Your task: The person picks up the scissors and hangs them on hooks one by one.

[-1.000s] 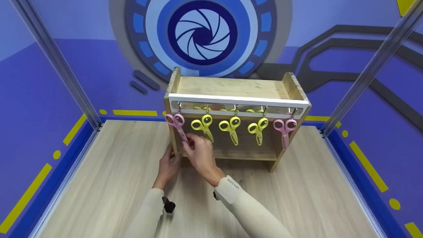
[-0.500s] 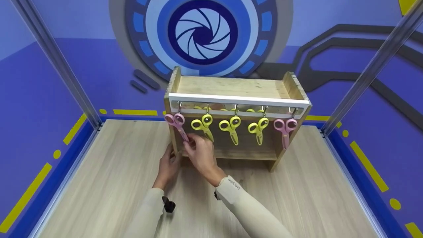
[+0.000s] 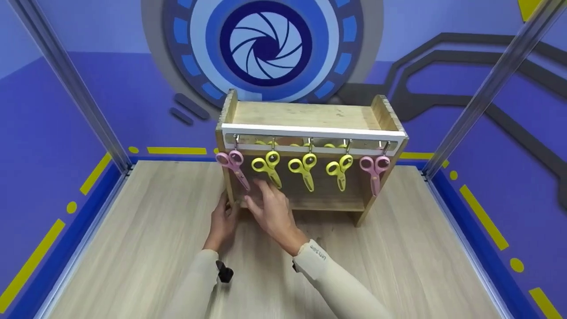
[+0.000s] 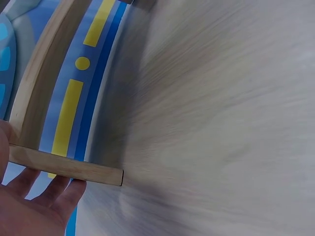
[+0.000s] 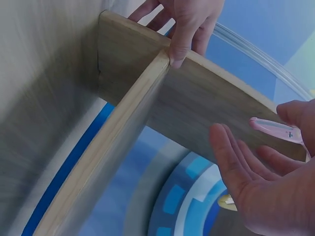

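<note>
Pink scissors hang by a handle loop from the leftmost hook of a wooden shelf unit. My right hand is just below and right of their blade, thumb and fingers spread apart with nothing held. In the right wrist view, the blade end of the pink scissors sits near that hand without visible contact. My left hand grips the unit's left side panel low down; its thumb lies on the inner side and its fingers on the outer side. Part of the left hand is hidden behind the panel.
Yellow scissors and other scissors hang along the white rail, ending with another pink pair at right. The unit stands on a wood-grain tabletop. Blue-purple walls and metal posts enclose it.
My right hand has let go of the left pink scissors' blade and drawn slightly down and right. The left hand keeps its grip. The head view has shifted a little.
</note>
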The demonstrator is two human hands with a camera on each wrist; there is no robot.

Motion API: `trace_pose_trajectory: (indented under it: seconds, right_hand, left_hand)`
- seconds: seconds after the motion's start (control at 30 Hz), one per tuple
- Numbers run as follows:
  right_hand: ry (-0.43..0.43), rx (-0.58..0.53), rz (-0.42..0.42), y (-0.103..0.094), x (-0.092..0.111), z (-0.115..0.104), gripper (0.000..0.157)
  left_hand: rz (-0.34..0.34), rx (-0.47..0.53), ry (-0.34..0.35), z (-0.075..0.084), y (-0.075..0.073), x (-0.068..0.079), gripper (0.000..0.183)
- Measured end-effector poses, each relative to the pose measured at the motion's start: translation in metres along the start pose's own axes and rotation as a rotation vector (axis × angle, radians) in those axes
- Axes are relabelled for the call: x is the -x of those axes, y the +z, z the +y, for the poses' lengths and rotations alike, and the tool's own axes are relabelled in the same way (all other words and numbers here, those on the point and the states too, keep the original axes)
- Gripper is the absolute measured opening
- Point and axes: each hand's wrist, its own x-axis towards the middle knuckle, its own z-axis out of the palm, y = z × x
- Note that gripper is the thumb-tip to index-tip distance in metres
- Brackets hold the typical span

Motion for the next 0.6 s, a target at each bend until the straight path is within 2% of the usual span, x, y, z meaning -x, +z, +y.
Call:
trace_pose_trajectory:
  seconds: [0.17, 0.37, 0.47, 0.6]
  right_hand:
    - [-0.042, 0.03, -0.025, -0.005, 0.009, 0.006, 0.045]
    - [-0.05, 0.092, -0.066, -0.01, 0.021, 0.016, 0.044]
    - [-0.069, 0.112, -0.097, -0.016, 0.025, 0.022, 0.042]
    - [-0.156, 0.151, -0.12, -0.025, 0.032, 0.032, 0.04]
  left_hand:
    - [-0.005, -0.009, 0.016, 0.0, 0.0, -0.007, 0.058]
    - [-0.017, 0.003, -0.004, -0.001, -0.001, -0.005, 0.062]
    - [-0.017, 0.0, 0.024, 0.002, -0.003, -0.005, 0.061]
    - [-0.014, -0.055, 0.077, 0.004, -0.008, -0.003, 0.058]
